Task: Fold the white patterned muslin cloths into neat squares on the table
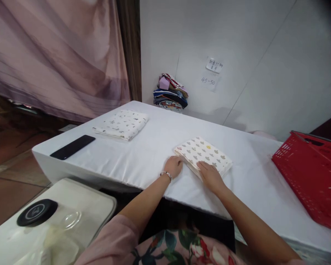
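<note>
A folded white cloth with grey and yellow prints point(204, 152) lies on the white-covered table point(160, 136). At its near left corner is my left hand point(173, 166), fingers curled, with a bracelet on the wrist; what its fingers hold, if anything, is hidden. My right hand point(209, 176) rests on the cloth's near edge with its fingers laid out over the fabric. Another folded white cloth with small dark prints point(123, 124) lies farther left on the table.
A black phone point(73, 146) lies at the table's left edge. On the right stands a red basket point(309, 176). Stacked clothes point(171, 92) are against the wall. A white surface with a round black object point(37, 212) is at the lower left.
</note>
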`<state>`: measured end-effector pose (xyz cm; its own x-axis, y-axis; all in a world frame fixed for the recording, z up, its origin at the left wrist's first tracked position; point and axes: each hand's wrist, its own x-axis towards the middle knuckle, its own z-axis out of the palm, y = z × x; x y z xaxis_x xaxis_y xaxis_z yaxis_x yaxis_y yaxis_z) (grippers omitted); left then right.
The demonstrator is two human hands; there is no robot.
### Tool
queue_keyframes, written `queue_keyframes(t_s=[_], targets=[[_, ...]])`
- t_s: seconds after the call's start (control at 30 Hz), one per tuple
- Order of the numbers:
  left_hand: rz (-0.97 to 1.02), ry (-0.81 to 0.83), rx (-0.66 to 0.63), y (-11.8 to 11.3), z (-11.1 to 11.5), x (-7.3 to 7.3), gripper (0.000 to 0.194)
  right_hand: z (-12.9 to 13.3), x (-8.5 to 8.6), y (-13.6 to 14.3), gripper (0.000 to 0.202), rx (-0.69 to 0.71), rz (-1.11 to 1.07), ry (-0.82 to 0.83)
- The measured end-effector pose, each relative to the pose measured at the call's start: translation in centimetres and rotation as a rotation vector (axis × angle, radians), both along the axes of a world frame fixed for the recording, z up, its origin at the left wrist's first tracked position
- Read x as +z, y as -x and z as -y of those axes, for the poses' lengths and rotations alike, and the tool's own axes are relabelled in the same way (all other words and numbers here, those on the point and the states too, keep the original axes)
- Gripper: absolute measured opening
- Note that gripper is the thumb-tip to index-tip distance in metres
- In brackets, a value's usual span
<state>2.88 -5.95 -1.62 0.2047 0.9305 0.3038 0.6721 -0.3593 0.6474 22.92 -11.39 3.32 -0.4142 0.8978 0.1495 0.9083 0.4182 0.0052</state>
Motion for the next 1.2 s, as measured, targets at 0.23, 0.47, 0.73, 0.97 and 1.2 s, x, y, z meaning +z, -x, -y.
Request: queue_keyframes(t_s=[0.23, 0.47, 0.73, 0.97, 1.2], targets=[[0.014, 0.008, 0.007, 0.1, 0.2, 0.2, 0.015, -0.8, 0.3, -0.6, 0.047, -0.060, 0.027, -0.019], [-0.015, 0.058, 0.032, -0.2, 0.3, 0.4, 0.020, -0.4, -2.7, -0.7, 0.044, 0.027, 0.003, -0.025], [-0.010, 0.242, 0.245, -1.2, -1.1, 1.9, 0.021, -0.5, -2.3, -1.1, 0.045, 0.001, -0.259, -0.037], [0.060, 0.396, 0.331, -1.4, -2.3, 2.4, 0.025, -0.4, -2.5, -0.3, 0.047, 0.040, -0.072, -0.063], [0.005, 0.469, 0.373, -1.8, -3.1, 2.9, 0.026, -0.7, -1.6, -0.2, 0.039, 0.021, -0.063, -0.097]])
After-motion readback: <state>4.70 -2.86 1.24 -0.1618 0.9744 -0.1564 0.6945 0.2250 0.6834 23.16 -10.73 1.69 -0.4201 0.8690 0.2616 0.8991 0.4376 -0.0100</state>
